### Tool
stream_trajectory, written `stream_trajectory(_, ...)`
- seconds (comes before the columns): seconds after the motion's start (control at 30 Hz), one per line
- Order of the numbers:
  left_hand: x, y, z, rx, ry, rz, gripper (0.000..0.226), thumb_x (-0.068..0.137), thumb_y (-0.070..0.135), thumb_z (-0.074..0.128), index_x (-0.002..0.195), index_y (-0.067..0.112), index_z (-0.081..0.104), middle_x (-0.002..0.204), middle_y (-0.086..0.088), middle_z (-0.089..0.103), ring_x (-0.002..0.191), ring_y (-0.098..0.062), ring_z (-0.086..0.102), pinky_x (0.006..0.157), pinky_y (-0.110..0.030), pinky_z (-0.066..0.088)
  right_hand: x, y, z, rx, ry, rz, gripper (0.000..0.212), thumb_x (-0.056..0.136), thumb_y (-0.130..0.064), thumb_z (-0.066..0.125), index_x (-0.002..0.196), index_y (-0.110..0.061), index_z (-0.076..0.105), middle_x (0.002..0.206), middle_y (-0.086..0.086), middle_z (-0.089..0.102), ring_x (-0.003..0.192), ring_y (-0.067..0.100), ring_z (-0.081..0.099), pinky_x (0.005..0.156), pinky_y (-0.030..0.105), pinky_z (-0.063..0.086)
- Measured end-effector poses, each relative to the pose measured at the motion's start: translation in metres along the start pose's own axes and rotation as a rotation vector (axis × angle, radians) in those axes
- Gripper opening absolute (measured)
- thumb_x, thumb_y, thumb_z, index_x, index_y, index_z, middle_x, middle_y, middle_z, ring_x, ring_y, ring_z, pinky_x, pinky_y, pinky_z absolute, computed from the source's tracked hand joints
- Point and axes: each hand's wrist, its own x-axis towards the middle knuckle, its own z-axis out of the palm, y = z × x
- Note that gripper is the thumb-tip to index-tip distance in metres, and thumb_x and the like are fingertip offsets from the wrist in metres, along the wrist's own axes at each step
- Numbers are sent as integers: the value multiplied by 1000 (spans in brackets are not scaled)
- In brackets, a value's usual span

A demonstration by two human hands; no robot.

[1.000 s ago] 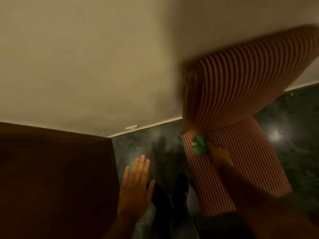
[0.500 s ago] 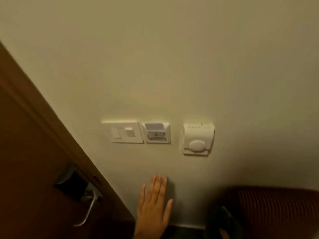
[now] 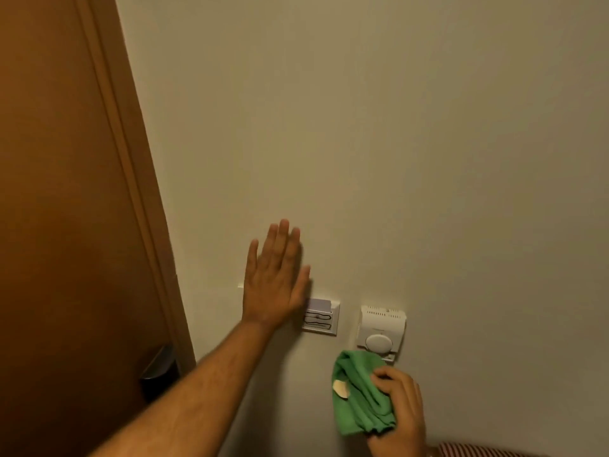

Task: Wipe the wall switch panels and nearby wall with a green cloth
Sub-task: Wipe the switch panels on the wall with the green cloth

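Cream wall (image 3: 362, 127) beside wooden door (image 3: 66, 192), panels at lower centre
Left hand (image 3: 273, 285) lies flat, fingers spread, covering one switch panel; right hand (image 3: 400, 413) clutches bunched green cloth (image 3: 359, 394) just below thermostat (image 3: 380, 331). Wiping judged not yet begun; card-slot panel (image 3: 321, 319) untouched

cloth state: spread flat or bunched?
Bunched. The green cloth is gathered in thick folds in the right hand, just below the thermostat, not spread on the wall.
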Motion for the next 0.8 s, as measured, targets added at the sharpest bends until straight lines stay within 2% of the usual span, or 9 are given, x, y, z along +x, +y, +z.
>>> stream_trajectory(0.07, 35, -7, -1, -14, 3, -15, 78, 115, 43, 37, 178, 21, -2, 186, -1, -12, 173, -18, -6, 140, -43, -8, 2, -1, 17, -59, -36, -32, 23, 72, -9, 83, 94, -1, 80, 113, -3, 67, 99, 21, 58, 85, 33, 50)
stream_trajectory(0.13, 47, -14, 7, -11, 15, 18, 76, 115, 39, 36, 178, 23, -3, 186, 0, -13, 173, -17, -8, 140, -43, -9, 5, -4, 31, -77, -86, -72, 27, 83, -22, 75, 104, -6, 82, 115, 0, 67, 100, 22, 58, 86, 34, 51)
stream_trajectory(0.2, 53, -22, 16, 14, 12, 48, 75, 116, 35, 34, 177, 26, -8, 185, 1, -16, 173, -17, -12, 139, -43, -9, -3, -3, 51, -170, -149, -119, 38, 83, -26, 75, 119, -15, 80, 115, 1, 67, 101, 23, 59, 86, 37, 52)
stream_trajectory(0.27, 58, -26, 21, 1, 7, 55, 74, 116, 34, 31, 177, 27, -11, 184, 3, -20, 172, -16, -15, 139, -43, -10, -5, 6, 67, -219, -183, -171, 51, 82, -22, 80, 133, -22, 76, 116, -1, 63, 102, 23, 58, 86, 37, 51)
stream_trajectory(0.33, 57, -26, 27, -15, 43, 71, 74, 116, 33, 31, 177, 28, -11, 184, 5, -21, 172, -15, -16, 139, -43, -10, -5, 9, 77, -234, -207, -185, 51, 87, -26, 76, 139, -25, 70, 120, -2, 59, 105, 23, 57, 88, 38, 49)
stream_trajectory(0.43, 56, -31, 33, -41, 94, 109, 74, 115, 32, 32, 177, 27, -6, 184, 7, -17, 172, -16, -12, 140, -45, -7, -7, 15, 93, -268, -197, -198, 48, 92, -36, 69, 139, -25, 69, 128, -1, 57, 114, 25, 57, 96, 42, 46)
stream_trajectory(0.53, 55, -32, 38, -49, 125, 128, 75, 113, 31, 36, 178, 26, -1, 185, 6, -14, 173, -18, -9, 140, -47, -5, -5, 25, 101, -328, -165, -194, 46, 90, -33, 71, 133, -19, 75, 137, 2, 59, 126, 25, 57, 107, 47, 43)
stream_trajectory(0.7, 53, -35, 41, -67, 143, 140, 76, 112, 29, 39, 178, 25, 0, 185, 5, -12, 173, -20, -5, 140, -48, -3, -7, 42, 110, -345, -142, -165, 58, 75, -19, 90, 130, -13, 75, 137, 12, 70, 131, 28, 60, 101, 56, 54)
stream_trajectory(0.8, 52, -36, 42, -74, 147, 147, 76, 112, 29, 38, 178, 25, -1, 185, 5, -12, 173, -20, -6, 140, -48, -3, -7, 45, 122, -301, -108, -155, 45, 87, -23, 84, 129, -11, 76, 137, 12, 71, 130, 28, 61, 103, 55, 56)
